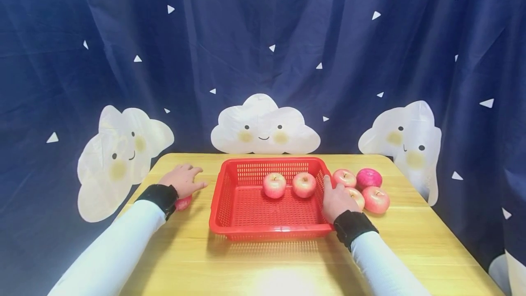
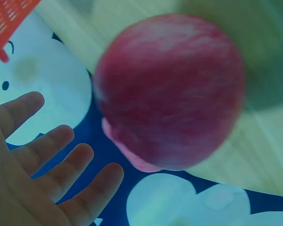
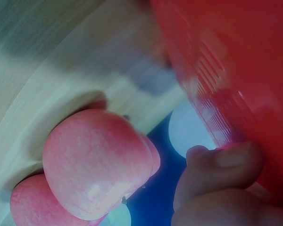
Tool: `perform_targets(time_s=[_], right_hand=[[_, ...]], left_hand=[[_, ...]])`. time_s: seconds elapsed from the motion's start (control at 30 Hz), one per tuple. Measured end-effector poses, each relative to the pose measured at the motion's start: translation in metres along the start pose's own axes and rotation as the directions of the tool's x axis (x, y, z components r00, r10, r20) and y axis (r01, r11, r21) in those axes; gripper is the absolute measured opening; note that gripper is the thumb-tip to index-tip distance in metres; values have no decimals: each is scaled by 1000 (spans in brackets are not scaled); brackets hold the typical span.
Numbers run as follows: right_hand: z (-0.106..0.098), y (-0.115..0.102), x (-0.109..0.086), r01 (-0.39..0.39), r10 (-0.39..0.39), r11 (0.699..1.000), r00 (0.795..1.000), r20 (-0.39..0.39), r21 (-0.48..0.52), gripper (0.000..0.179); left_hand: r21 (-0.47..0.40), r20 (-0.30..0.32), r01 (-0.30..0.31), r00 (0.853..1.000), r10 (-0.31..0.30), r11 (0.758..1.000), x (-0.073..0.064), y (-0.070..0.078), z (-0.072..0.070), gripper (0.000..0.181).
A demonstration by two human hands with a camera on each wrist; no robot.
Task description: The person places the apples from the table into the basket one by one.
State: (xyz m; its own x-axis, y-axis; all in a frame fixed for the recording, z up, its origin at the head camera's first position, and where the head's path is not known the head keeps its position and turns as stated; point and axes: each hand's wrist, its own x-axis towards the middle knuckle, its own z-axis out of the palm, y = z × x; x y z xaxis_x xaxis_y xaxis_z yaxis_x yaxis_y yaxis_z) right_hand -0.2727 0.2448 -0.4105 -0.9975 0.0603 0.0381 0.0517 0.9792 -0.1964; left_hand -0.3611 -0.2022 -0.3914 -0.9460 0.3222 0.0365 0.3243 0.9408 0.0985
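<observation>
- Left hand (image 1: 185, 180) is spread with its fingers straight and apart, holding nothing; it hovers beside a round red fruit (image 2: 170, 89), on the table (image 1: 263, 268) left of the basket, with a gap between fingertips and skin.
- Right hand (image 1: 339, 200) grips the right side of the red basket (image 1: 271, 229), a finger lying along the rim; how its other fingers wrap the wall cannot be told.
- Two apples (image 1: 304, 185) sit just apart inside the basket, toward its far side.
- Four more round fruits (image 1: 376, 200) cluster on the table to the right of the basket, one of them a deeper magenta.
- White lettering on the curtain (image 1: 230, 35) reads "sweet" at the top middle and again at the top right; the words above are cut off.
- The basket is glossy, plastic-looking and rectangular, with slotted walls and a mesh floor.
- Apple skins look smooth and pink-red with paler streaks; the fruit near the left hand is streaked darker red.
- Pale wood grain runs across the table.
- Dark blue cloth hangs in folds behind, printed with white triangles and smiling clouds (image 1: 263, 145).
- Black bands (image 1: 355, 227) circle both wrists, over white sleeves (image 1: 119, 245).
</observation>
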Motion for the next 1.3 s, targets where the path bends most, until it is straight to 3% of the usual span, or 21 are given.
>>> perform_targets(time_s=[0.4, 0.6, 0.97, 1.13, 1.3], right_hand=[[3, 3, 0, 6, -6, 1000, 1000, -15, 2, 78], [2, 4, 0, 9, -9, 1000, 1000, -15, 8, 76], [0, 0, -1, 7, -7, 1000, 1000, -12, 10, 76], [1, 0, 0, 1, -1, 1000, 1000, -14, 8, 78], [2, 1, 0, 9, -9, 1000, 1000, -23, 2, 73]], left_hand=[[2, 15, 29, 999, -29, 1000, -20, -10, 18, 61], [-4, -16, 36, 999, -36, 999, -25, -17, 29, 61], [5, -21, 22, 1000, -22, 1000, -29, -20, 42, 63], [-19, -13, 48, 999, -48, 999, -26, -18, 43, 61], [-23, -44, 24, 999, -25, 999, -22, -17, 45, 60]])
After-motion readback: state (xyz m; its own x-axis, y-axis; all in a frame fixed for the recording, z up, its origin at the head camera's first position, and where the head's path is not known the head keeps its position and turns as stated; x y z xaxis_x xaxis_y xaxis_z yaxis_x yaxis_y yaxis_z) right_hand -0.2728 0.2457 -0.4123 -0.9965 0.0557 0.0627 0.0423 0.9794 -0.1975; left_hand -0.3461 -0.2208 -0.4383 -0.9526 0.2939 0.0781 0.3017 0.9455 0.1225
